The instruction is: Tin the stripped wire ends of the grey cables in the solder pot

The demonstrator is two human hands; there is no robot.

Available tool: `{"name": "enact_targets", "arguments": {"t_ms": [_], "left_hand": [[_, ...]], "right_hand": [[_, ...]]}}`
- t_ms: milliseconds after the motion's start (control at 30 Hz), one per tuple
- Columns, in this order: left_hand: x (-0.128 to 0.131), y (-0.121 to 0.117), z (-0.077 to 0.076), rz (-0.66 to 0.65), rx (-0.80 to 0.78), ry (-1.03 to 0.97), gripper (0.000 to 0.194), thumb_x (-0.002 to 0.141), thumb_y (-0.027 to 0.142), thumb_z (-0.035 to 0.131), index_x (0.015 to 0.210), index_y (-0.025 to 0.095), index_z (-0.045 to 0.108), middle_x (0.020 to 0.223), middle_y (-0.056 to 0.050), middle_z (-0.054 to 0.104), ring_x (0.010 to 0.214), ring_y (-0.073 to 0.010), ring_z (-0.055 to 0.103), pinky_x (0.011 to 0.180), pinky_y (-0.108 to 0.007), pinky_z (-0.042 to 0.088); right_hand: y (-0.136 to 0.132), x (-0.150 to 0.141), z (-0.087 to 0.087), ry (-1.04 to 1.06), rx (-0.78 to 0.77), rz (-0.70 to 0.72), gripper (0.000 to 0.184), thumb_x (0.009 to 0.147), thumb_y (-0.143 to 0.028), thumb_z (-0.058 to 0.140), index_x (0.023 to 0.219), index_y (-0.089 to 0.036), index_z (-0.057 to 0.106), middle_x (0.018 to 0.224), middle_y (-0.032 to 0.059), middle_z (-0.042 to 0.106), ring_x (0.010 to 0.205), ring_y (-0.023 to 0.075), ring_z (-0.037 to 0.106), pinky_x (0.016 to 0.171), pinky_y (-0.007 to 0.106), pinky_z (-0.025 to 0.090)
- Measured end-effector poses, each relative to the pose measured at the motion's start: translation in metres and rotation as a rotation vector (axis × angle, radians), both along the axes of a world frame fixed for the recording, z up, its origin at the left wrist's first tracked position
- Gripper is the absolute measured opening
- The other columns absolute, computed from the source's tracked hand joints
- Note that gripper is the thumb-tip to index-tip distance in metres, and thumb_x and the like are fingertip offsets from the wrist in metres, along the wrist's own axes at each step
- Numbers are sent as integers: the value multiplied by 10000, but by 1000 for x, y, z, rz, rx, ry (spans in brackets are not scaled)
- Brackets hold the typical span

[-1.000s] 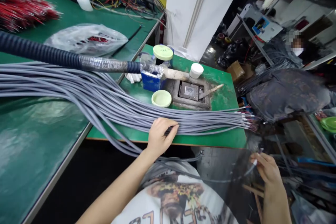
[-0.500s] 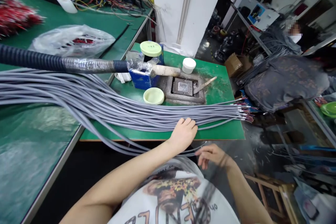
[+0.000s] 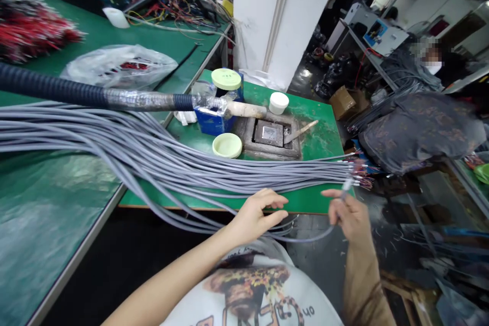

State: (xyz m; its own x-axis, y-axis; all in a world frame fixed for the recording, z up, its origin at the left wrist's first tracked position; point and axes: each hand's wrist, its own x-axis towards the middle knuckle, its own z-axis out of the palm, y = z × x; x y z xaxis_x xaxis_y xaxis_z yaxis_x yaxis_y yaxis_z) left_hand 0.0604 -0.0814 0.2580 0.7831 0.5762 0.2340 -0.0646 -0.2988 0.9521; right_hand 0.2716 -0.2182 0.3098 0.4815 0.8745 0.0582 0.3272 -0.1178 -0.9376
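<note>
My right hand (image 3: 350, 216) is closed on a grey cable (image 3: 317, 238) close to its stripped end, beside the front right corner of the green bench. The blurred tip points up toward the other cable ends. My left hand (image 3: 260, 214) has its thumb and fingers apart with nothing between them, over the bench's front edge. Just beyond it lies a thick bundle of grey cables (image 3: 214, 175), running from the left to fanned-out coloured wire ends (image 3: 364, 182) at the right edge. A few more cables hang below the bench edge under my left forearm.
Behind the bundle, a small metal pot (image 3: 269, 134) is set in the bench, with a stick (image 3: 305, 130) resting in it. Around it are a pale green lid (image 3: 227, 145), a white tub (image 3: 278, 103), a blue box (image 3: 214, 123) and a ribbed hose (image 3: 57, 89). A masked person is at right.
My right hand has moved right and up, now with a cable in it. My left hand has come off the bundle toward me and opened. The view has shifted slightly.
</note>
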Motion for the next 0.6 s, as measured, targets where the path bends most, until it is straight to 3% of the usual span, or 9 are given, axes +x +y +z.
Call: {"name": "enact_targets", "arguments": {"t_ms": [67,100,233,367,500,600], "left_hand": [[-1,2,2,56,-258,-53,218,802,305,648,969,169,678,811,-46,637,739,-143,581,697,-277,485],[-2,4,3,66,-390,-81,247,785,330,666,962,158,680,796,-46,641,718,-140,588,683,-275,491],[-5,8,1,85,-784,-192,309,702,388,737,856,128,672,743,-26,646,669,-133,606,666,-271,503],[-7,9,-4,189,-831,-250,279,700,378,742,696,120,636,685,-7,627,620,-94,561,618,-218,450],[-6,9,-4,236,-820,-261,312,699,388,742,649,116,597,597,4,593,558,-82,523,565,-206,404],[-5,10,-2,255,-823,-296,316,694,381,748,641,119,580,568,18,569,529,-70,496,543,-199,383]], "right_hand": [[12,-21,-3,-98,-257,270,281,911,-336,490,1089,-174,633,496,-42,518,450,103,458,486,230,363],[20,-31,-5,-137,-315,370,280,915,-331,479,1091,-179,635,502,-46,515,456,103,464,496,230,367],[47,-57,-13,-215,-363,631,267,931,-324,436,1066,-203,633,533,-46,527,489,110,492,519,228,364],[62,-64,-18,-220,-392,724,245,941,-319,410,991,-201,619,538,-46,538,497,113,507,532,226,365],[70,-68,-24,-327,-279,612,236,917,-327,457,761,-196,575,571,-27,547,539,117,505,565,239,354],[74,-70,-28,-259,-232,584,259,934,-328,416,792,-201,592,528,-37,519,507,115,491,562,241,362]]}}
